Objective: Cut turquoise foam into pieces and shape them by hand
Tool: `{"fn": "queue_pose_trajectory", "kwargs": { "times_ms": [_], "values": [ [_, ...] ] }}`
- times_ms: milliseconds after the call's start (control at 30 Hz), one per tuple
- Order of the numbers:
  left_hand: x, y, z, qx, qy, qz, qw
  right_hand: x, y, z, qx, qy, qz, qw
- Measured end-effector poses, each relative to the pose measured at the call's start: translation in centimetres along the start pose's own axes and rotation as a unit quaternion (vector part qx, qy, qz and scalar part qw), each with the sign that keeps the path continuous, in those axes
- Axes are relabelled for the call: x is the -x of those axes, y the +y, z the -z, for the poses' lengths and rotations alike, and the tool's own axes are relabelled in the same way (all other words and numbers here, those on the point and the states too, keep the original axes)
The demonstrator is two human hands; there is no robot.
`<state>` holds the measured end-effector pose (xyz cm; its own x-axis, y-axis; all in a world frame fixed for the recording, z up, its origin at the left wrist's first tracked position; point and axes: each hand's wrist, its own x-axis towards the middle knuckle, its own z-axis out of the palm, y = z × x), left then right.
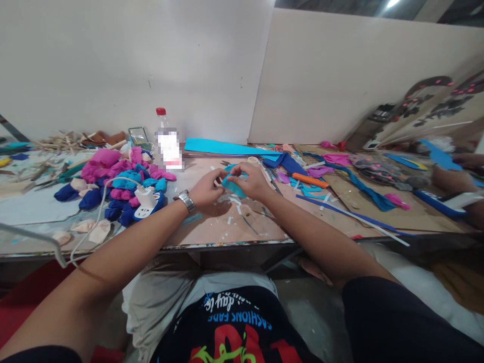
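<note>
Between my two hands, just above the table, is a small piece of turquoise fabric [235, 187]. My left hand [208, 188], with a metal watch on the wrist, pinches its left edge. Fingers of my right hand [250, 181] are closed on its upper right side. Small paper scraps [234, 204] lie on the table under my hands. A long bright blue strip [223, 147] lies behind them by the wall. To the left sits a heap of pink, navy and turquoise fabric puffs [123, 174].
A red-capped bottle [162, 121] stands behind the heap. A power strip [148, 205] with a cable lies at the heap's front. An orange-handled cutter [310, 180] and long strips [351, 214] lie right. Another person's hand [448, 181] works at far right.
</note>
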<state>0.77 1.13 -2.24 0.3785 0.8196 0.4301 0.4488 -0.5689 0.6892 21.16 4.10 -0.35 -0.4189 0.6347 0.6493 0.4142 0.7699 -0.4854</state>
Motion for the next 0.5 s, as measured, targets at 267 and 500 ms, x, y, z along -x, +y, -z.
{"fn": "queue_pose_trajectory", "kwargs": {
  "times_ms": [267,500],
  "values": [
    [-0.54,-0.57,0.44,0.033,0.061,-0.021,0.997,0.12,0.28,-0.07,0.001,-0.021,0.006,1.000],
    [-0.50,-0.55,0.52,0.050,0.055,-0.026,0.997,-0.02,0.32,0.09,0.013,-0.018,0.022,1.000]
  ]
}}
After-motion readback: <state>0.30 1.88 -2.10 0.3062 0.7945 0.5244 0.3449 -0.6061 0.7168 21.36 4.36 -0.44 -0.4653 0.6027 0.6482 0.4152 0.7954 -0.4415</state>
